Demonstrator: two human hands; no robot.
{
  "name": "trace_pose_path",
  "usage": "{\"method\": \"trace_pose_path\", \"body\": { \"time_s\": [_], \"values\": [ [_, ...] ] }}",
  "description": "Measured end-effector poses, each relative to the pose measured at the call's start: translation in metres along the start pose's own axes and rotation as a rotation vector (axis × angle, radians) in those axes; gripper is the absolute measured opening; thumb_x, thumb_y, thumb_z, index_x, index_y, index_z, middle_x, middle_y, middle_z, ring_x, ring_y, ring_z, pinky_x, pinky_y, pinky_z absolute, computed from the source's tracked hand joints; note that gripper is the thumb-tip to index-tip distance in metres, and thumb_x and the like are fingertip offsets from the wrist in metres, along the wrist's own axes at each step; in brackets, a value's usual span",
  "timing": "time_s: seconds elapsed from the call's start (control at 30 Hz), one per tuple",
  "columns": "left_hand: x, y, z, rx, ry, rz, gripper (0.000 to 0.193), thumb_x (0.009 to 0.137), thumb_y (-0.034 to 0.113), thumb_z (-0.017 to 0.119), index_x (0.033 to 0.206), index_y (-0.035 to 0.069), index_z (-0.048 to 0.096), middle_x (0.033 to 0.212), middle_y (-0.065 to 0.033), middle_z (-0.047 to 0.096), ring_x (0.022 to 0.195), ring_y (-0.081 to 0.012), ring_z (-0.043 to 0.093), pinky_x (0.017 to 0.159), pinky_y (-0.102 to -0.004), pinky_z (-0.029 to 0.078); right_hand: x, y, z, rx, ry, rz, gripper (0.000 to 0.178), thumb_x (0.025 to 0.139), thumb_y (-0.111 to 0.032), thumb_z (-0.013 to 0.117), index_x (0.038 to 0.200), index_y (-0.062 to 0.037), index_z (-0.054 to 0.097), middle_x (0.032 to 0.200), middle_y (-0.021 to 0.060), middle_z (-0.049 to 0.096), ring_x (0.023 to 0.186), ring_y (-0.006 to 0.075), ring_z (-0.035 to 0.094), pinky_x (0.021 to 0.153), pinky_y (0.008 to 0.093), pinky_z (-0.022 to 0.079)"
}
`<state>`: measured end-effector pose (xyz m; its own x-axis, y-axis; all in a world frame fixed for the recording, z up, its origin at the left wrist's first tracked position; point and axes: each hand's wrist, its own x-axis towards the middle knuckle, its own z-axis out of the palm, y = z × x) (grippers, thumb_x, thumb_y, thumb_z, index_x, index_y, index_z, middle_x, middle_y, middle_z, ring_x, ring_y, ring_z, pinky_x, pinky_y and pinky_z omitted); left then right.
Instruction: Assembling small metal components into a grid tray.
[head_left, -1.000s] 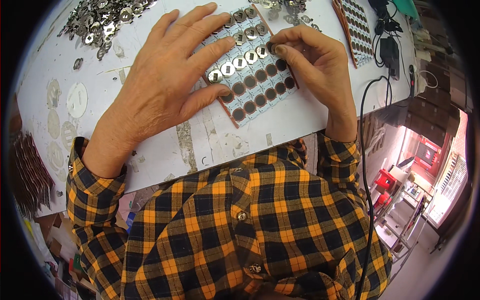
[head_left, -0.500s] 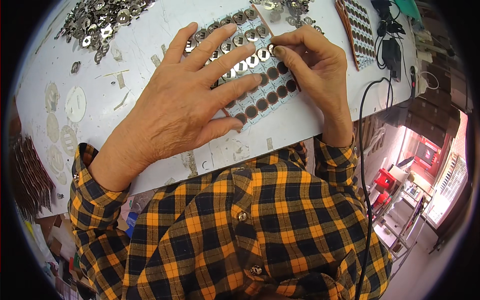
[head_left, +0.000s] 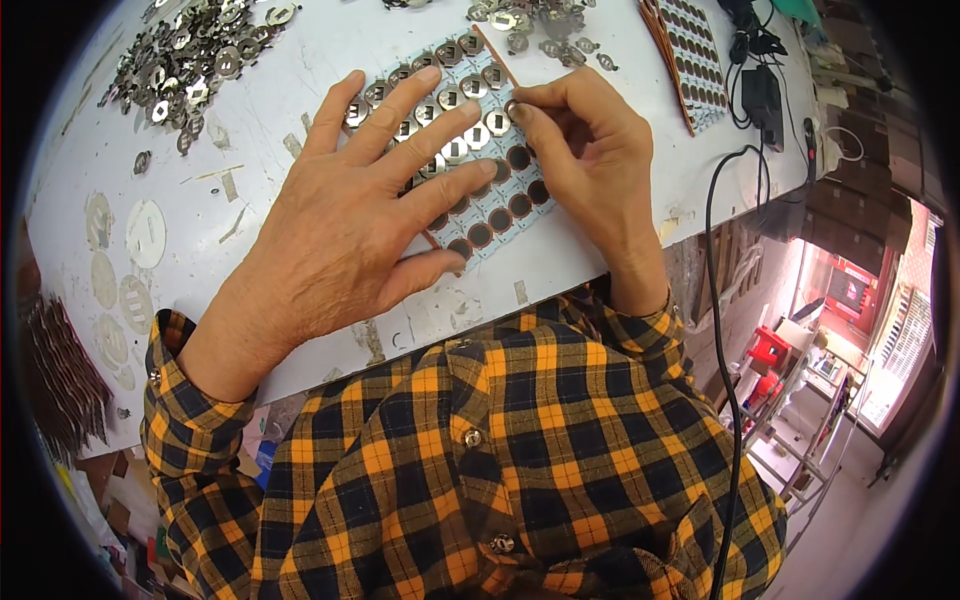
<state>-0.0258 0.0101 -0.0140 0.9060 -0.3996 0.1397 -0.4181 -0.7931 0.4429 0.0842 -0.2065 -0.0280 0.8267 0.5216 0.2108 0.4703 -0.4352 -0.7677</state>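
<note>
My left hand (head_left: 335, 205) lies over a light-blue panel (head_left: 488, 203), its fingers spread across the rows. The upper rows of the panel carry shiny round metal pieces with small square openings, and the lower rows show dark round discs (head_left: 521, 206). At the panel's right edge, my right hand (head_left: 598, 150) pinches a small round metal piece (head_left: 513, 108) between thumb and forefinger, at the end of a row. The fingertips partly cover this piece. Part of the panel is hidden beneath my left hand.
A heap of loose metal pieces (head_left: 190, 75) lies far left, with another heap (head_left: 540, 22) beyond the panel. More panels (head_left: 690, 65) are stacked far right near a black adapter (head_left: 763, 105) and cables. Dark strip-like sheets (head_left: 65, 370) stand at the left table edge.
The whole view has shifted, so panel, hands and heaps all appear further left. My left hand keeps its spread on the panel, and my right hand keeps its pinch at the same row end.
</note>
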Motion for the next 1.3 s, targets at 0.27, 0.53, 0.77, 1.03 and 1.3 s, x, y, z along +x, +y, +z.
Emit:
{"method": "trace_pose_path", "body": {
  "time_s": [0.27, 0.53, 0.77, 1.03, 1.3],
  "values": [
    [0.0, -0.001, 0.002, -0.002, 0.011, 0.01, 0.071, 0.07, 0.039, 0.085, 0.136, 0.021, 0.066, 0.16, -0.0048, 0.046, 0.154, -0.0341, 0.03, 0.127, -0.06, 0.018, 0.003, 0.003, -0.012, 0.117, -0.102, 0.063, 0.012, 0.093, 0.001, 0.073, 0.105, 0.0021, 0.074, 0.087, -0.0022, 0.068, 0.077, 0.0021, 0.061, 0.065, 0.017, 0.046],
    [-0.001, -0.001, 0.003, -0.012, 0.012, 0.007, 0.072, 0.069, 0.038, 0.086, 0.136, 0.022, 0.066, 0.16, -0.0049, 0.046, 0.154, -0.0335, 0.03, 0.127, -0.0605, 0.018, 0.006, 0.01, -0.02, 0.122, -0.184, -0.001, 0.016, 0.093, 0.003, 0.072, 0.108, 0.0015, 0.074, 0.091, -0.0012, 0.067, 0.081, 0.0035, 0.063, 0.069, 0.0178, 0.048],
    [-0.002, -0.002, 0.003, -0.006, 0.013, 0.015, 0.073, 0.068, 0.039, 0.086, 0.136, 0.022, 0.066, 0.16, -0.0048, 0.046, 0.154, -0.0336, 0.031, 0.127, -0.0602, 0.018, 0.0, 0.002, -0.013, 0.071, -0.125, 0.018, 0.016, 0.093, 0.004, 0.071, 0.109, 0.001, 0.075, 0.092, -0.0017, 0.066, 0.083, 0.0043, 0.063, 0.07, 0.0188, 0.049],
    [-0.001, -0.009, 0.004, 0.041, 0.059, 0.021, 0.07, 0.074, 0.047, 0.081, 0.138, 0.023, 0.066, 0.16, -0.0058, 0.047, 0.154, -0.0338, 0.032, 0.126, -0.0593, 0.019, 0.011, 0.015, -0.018, -0.013, 0.155, -0.052, 0.025, 0.091, 0.003, 0.072, 0.115, -0.0011, 0.075, 0.092, -0.0005, 0.066, 0.077, 0.0044, 0.057, 0.068, 0.0187, 0.046],
    [0.0, -0.02, 0.008, 0.092, 0.121, 0.05, 0.067, 0.079, 0.052, 0.079, 0.138, 0.022, 0.066, 0.158, -0.007, 0.049, 0.152, -0.0339, 0.035, 0.126, -0.0589, 0.022, 0.002, 0.023, -0.04, -0.066, 0.081, -0.032, 0.015, 0.087, 0.008, 0.065, 0.1, 0.0019, 0.068, 0.098, -0.0009, 0.066, 0.073, 0.0047, 0.053, 0.068, 0.0195, 0.045]
  ]
}}
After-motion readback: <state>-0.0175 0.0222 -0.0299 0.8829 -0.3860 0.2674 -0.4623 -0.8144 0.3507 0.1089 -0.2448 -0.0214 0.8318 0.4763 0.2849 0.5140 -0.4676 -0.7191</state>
